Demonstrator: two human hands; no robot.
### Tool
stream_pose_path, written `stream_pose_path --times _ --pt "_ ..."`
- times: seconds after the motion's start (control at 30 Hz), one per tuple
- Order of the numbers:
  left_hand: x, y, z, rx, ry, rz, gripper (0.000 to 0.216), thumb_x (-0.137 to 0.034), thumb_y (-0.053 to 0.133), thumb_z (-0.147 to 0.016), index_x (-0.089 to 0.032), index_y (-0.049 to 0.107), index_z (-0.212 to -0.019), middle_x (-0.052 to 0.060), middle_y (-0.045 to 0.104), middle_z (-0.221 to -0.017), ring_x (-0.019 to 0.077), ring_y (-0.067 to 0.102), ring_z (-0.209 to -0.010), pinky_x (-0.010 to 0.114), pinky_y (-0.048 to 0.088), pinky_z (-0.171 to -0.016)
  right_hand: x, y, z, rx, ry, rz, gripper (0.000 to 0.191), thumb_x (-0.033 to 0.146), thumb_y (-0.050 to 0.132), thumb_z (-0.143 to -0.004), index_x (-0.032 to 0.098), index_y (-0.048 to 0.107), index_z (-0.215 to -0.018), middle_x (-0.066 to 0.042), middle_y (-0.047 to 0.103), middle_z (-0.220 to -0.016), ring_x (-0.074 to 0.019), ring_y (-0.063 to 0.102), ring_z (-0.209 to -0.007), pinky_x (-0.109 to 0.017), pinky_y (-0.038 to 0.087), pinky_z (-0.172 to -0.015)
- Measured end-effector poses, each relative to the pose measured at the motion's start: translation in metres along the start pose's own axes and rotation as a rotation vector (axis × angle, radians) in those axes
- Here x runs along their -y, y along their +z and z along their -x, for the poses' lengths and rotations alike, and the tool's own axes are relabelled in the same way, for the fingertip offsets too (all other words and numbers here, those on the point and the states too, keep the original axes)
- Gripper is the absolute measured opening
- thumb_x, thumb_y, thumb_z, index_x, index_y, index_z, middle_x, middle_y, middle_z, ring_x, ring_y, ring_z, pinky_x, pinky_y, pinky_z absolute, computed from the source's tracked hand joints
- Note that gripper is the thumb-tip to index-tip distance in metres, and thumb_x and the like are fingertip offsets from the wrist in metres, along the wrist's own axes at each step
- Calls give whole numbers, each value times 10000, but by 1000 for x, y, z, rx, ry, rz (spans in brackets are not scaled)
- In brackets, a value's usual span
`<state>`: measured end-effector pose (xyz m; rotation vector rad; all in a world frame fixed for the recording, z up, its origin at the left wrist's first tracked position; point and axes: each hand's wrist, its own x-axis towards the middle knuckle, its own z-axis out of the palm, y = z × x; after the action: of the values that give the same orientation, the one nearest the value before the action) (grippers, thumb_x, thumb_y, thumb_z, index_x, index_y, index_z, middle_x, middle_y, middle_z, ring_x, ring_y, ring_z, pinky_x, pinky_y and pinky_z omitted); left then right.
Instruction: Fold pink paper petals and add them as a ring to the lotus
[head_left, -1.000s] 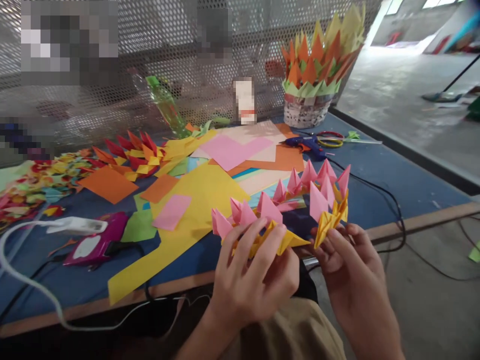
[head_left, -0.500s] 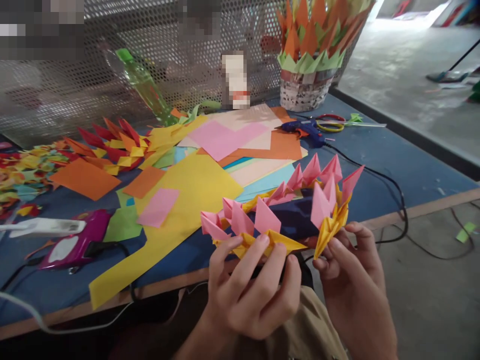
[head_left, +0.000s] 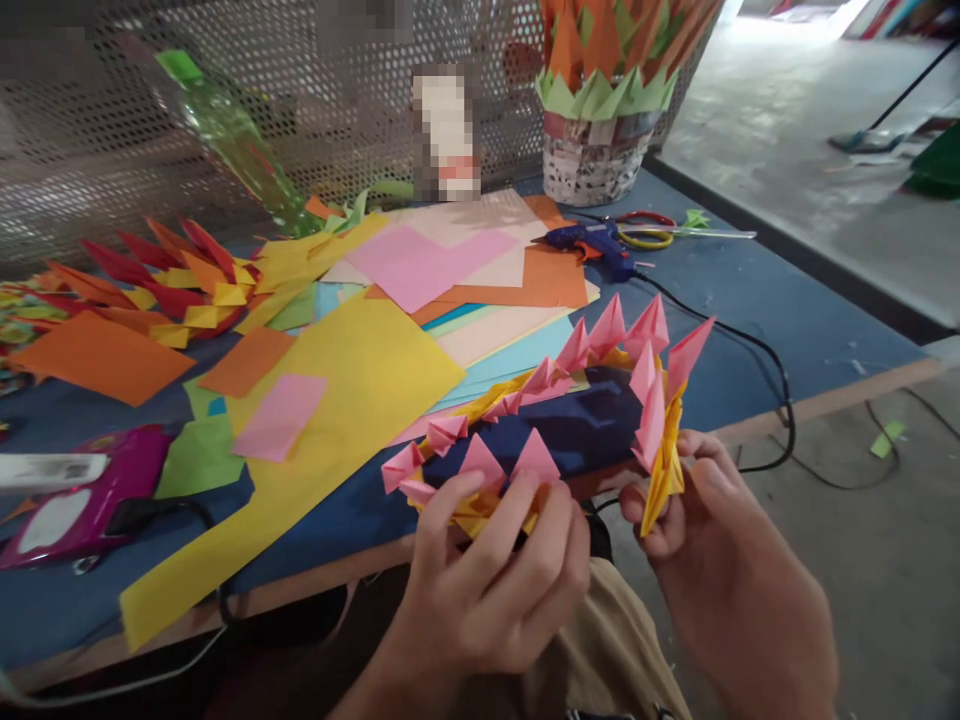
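A folded-paper chain curves in an open loop, with pink points standing up from a yellow folded band. My left hand is closed on its near end, fingers over the yellow band and the thumb hidden behind. At the other end, my right hand pinches the yellow band between thumb and fingers. A gap separates the two ends. The loop is held over the front edge of the blue table.
Coloured paper sheets spread over the table. A blue glue gun with a cable and scissors lie behind. A paper-covered basket, a green bottle, a red-orange folded-paper piece and a purple device stand or lie around.
My right hand has turned its end of the chain more upright and moved slightly apart from the left, widening the gap. The whole view has shifted.
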<state>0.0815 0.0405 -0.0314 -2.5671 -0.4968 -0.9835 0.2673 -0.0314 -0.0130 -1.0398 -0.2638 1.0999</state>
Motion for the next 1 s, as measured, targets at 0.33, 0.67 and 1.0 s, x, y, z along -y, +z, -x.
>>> stream_pose_path --times 0.33,0.67,1.0 --pt "15 -7 -8 80 191 -61 227 -211 735 -993 -214 830 -1198 46 714 -1345 219 597 -1315 521 322 -1305 5 -3 -8 -52 -11 86 414 372 965 -769 281 673 -1048 18 709 -890 -78 667 -632 -122 587 -549" --pt "21 -21 -28 181 232 5 278 -233 704 -1006 -256 800 -1265 13 732 -1363 236 566 -1358 569 269 -1318 17 5 -18 9 50 33 438 374 985 -696 244 680 -982 3 733 -869 -83 647 -537 -187 618 -533" --pt "30 -40 -38 189 246 106 259 -400 715 -1023 -313 800 -1251 -71 710 -1413 163 549 -1398 494 161 -1402 14 6 -26 10 50 -2 434 275 954 -663 258 654 -976 8 753 -907 -108 703 -570 -184 603 -538"
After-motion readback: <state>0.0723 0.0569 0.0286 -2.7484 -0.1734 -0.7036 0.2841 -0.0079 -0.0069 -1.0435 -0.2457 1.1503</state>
